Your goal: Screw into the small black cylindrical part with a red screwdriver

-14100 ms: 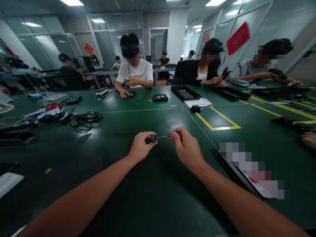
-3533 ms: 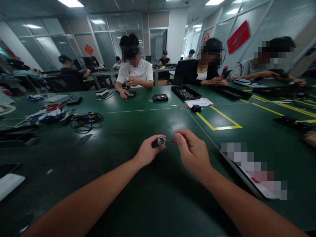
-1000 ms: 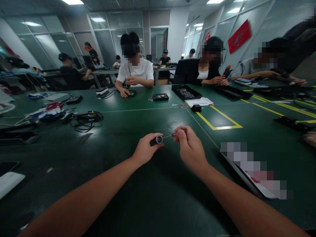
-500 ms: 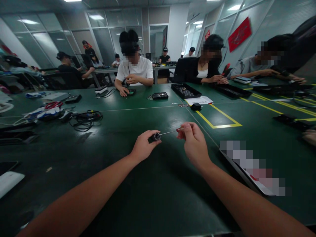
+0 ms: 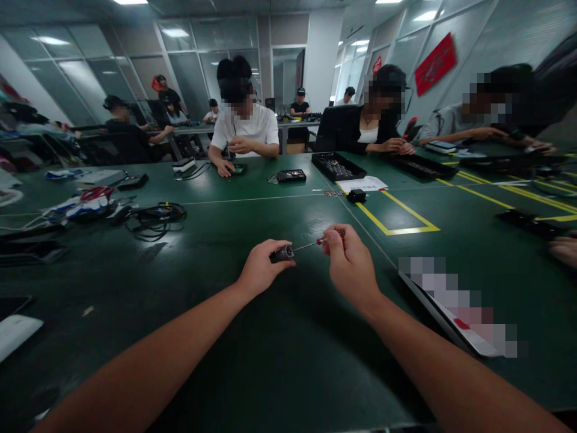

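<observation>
Below, green tabletop (image 5: pixel 270 355); beyond, glass partitions (image 5: pixel 183 78).

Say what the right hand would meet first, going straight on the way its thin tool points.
Most likely the dark cylinder in the left hand: the thin tool in the right hand points at the cylinder's end. Whether they touch is unclear.

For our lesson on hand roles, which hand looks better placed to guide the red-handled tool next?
Probably the right hand: it grips the red handle, whose thin shaft points at the dark cylinder. The left hand is busy holding that cylinder.
</observation>
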`<action>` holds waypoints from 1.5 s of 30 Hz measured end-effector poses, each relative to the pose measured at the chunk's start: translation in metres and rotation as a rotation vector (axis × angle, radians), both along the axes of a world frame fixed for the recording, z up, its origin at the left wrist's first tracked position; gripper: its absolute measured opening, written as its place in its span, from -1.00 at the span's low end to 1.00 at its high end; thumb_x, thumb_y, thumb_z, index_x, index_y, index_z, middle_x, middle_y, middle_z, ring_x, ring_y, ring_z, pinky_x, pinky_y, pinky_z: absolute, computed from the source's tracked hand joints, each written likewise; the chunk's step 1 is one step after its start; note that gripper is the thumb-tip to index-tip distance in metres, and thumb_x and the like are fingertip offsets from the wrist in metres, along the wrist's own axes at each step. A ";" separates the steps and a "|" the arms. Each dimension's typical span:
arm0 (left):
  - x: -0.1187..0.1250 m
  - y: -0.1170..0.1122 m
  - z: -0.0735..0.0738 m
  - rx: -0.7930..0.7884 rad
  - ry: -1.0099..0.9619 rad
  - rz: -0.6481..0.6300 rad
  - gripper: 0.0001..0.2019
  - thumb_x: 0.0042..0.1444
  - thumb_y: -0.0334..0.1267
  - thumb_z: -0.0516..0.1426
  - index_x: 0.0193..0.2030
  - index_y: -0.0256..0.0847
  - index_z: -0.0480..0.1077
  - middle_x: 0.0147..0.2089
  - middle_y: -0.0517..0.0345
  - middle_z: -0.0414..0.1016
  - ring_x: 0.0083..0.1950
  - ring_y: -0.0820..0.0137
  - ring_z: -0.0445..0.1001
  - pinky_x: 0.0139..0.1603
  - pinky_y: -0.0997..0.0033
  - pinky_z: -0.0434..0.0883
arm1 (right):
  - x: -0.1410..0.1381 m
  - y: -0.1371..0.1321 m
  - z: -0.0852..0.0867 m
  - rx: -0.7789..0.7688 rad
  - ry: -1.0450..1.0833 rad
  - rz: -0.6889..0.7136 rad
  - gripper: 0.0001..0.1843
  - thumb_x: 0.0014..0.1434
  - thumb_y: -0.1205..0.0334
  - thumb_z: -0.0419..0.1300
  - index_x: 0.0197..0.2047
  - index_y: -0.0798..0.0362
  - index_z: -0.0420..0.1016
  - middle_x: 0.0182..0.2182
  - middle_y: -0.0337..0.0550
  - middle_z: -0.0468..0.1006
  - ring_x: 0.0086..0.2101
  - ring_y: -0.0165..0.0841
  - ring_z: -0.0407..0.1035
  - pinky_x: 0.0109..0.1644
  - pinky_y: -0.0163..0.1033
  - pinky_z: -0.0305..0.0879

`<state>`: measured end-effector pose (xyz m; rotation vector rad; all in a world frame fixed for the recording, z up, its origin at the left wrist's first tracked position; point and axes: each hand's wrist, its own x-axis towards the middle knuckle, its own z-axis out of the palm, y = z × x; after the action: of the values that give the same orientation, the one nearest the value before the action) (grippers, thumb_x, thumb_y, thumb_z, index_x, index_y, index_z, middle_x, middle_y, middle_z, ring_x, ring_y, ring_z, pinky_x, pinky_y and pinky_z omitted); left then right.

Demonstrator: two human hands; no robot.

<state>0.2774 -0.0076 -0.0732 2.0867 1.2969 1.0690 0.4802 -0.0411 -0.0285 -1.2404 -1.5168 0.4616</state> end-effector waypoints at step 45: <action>0.027 0.002 0.032 -0.216 0.419 -0.113 -0.76 0.22 -0.14 0.23 -0.01 -0.13 0.54 -0.08 0.06 0.62 -0.09 0.21 0.57 -0.12 0.27 0.43 | 0.004 -0.009 0.014 0.170 -0.022 -0.098 -0.78 0.46 0.09 0.00 -0.10 -0.02 0.41 -0.39 -0.22 0.56 -0.38 -0.31 0.48 -0.31 -0.20 0.31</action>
<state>0.3039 -0.0059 -0.0412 2.2544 1.3888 0.4306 0.4840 -0.0504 -0.0147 -1.1835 -1.4739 0.2502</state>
